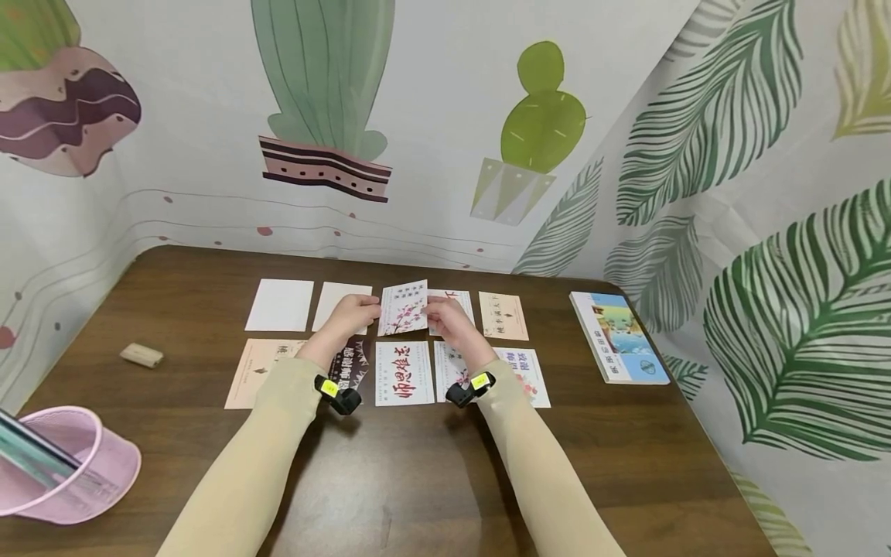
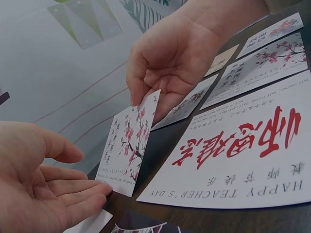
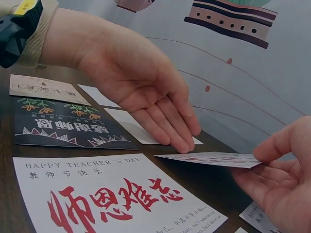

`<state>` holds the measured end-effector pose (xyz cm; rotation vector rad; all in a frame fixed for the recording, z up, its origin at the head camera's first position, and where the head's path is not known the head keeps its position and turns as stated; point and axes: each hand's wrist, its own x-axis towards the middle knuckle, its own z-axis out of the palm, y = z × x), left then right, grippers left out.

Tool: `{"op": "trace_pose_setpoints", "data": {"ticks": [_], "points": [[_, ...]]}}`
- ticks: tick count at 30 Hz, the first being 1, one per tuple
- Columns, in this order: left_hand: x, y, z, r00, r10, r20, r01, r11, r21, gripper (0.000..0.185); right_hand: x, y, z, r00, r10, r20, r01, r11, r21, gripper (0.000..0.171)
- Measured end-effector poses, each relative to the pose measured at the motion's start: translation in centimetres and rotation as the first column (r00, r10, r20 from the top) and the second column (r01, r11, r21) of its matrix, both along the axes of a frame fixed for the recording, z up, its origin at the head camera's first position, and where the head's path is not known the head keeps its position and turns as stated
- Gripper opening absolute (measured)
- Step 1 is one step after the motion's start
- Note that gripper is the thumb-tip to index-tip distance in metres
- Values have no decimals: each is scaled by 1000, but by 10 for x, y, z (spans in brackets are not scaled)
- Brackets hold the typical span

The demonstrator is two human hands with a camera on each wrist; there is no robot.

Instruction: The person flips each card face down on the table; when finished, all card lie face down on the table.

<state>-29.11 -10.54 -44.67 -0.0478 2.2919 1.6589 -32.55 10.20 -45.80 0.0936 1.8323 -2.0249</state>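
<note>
A plum-blossom card [image 1: 402,308] is held tilted above the table's far row of cards. My right hand [image 1: 443,313] pinches its right edge between thumb and fingers, seen in the left wrist view as the right hand [image 2: 170,63] gripping the card [image 2: 127,143] at its top. My left hand [image 1: 353,312] lies open beside the card's left edge, its straight fingers [image 2: 82,191] reaching the card's corner. In the right wrist view the card [image 3: 214,159] is nearly edge-on between the flat left hand [image 3: 146,97] and my right hand [image 3: 279,170].
Two rows of cards lie on the brown table [image 1: 418,480], among them a red-lettered card [image 1: 404,373], a black card [image 1: 350,370] and a blank white one [image 1: 280,305]. A book [image 1: 618,336] lies at the right, a pink basket [image 1: 69,464] at the front left, a small block [image 1: 141,355] nearby.
</note>
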Motion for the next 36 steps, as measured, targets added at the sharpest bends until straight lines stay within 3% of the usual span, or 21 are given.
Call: {"op": "trace_pose_setpoints", "data": {"ticks": [8, 17, 22, 26, 31, 36], "points": [[0, 3, 3, 1000, 1, -18, -1, 1000, 8, 52, 1, 1, -1, 999, -40, -17, 40, 999, -5, 55], [-5, 25, 24, 995, -34, -98, 39, 998, 53, 52, 4, 4, 5, 996, -68, -60, 64, 996, -68, 50], [-5, 37, 32, 993, -56, -101, 59, 998, 26, 50, 5, 3, 8, 996, -55, -67, 51, 996, -71, 51], [-6, 42, 30, 993, -68, -99, 69, 998, -2, 48, 5, 1, 8, 996, -65, -64, 61, 996, -72, 52], [-7, 45, 32, 994, -57, -94, 56, 998, -17, 47, 6, 0, 9, 995, -63, -73, 56, 994, -92, 48], [-9, 47, 36, 995, -7, -97, 5, 1000, -18, 46, 5, -2, 12, 995, -63, -77, 55, 992, -113, 43]]}}
